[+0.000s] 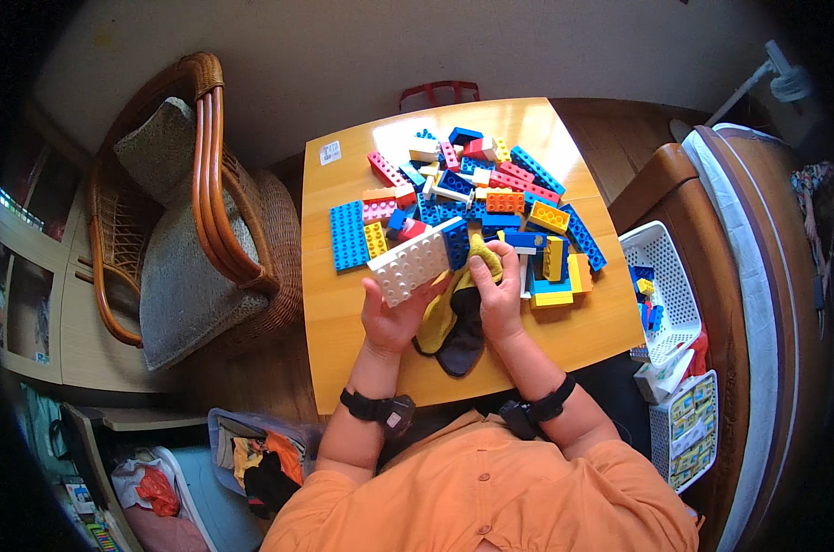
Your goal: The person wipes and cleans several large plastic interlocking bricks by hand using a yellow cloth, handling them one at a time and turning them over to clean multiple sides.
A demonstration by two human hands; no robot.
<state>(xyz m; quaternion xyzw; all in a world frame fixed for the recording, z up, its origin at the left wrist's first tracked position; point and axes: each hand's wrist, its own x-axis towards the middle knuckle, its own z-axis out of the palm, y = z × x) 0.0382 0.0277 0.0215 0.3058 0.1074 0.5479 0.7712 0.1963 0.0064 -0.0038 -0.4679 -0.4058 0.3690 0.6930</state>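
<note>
Bed [758, 285]: wooden frame, pale mattress; well to the right of the fingers [507, 262].

Table [339, 317]: light wood; beneath and around the fingers.

Wicker chair [207, 156]: cane arms, grey cushions; well to the left of the fingers.

Brick pile [472, 189]: loose studded pieces in blue, red, yellow, orange, pink and white; on the table, just beyond the fingers.

Pale blue bin [205, 492]: low, to the left of and nearer the wearer than the fingers. White and red bags [155, 488] lie alongside; whether inside it, cannot tell.

Clear tub [216, 428]: same side, nearer the fingers than the bin. Contents: crumpled fabrics [279, 460], orange, tan and black.

Upper white basket [670, 276]: perforated; right of the fingers, beyond the table edge. Contents: blue and yellow bricks [652, 299] against its left side.

Lower white basket [656, 442]: right of the fingers and closer to the wearer. Contents: yellow patterned packets [693, 423].

Cloth [463, 322]: yellow and black; upper end pinched between thumb and fingers of the right hand [498, 299], remainder drooping between both hands.

White brick [412, 269]: broad, studded, tilted; gripped in the left hand [389, 317], thumb at the near end, fingers underneath, raised before the pile.

Blue brick [456, 241]: at the white brick's right end, just beyond the left fingers; whether joined, cannot tell.
</note>
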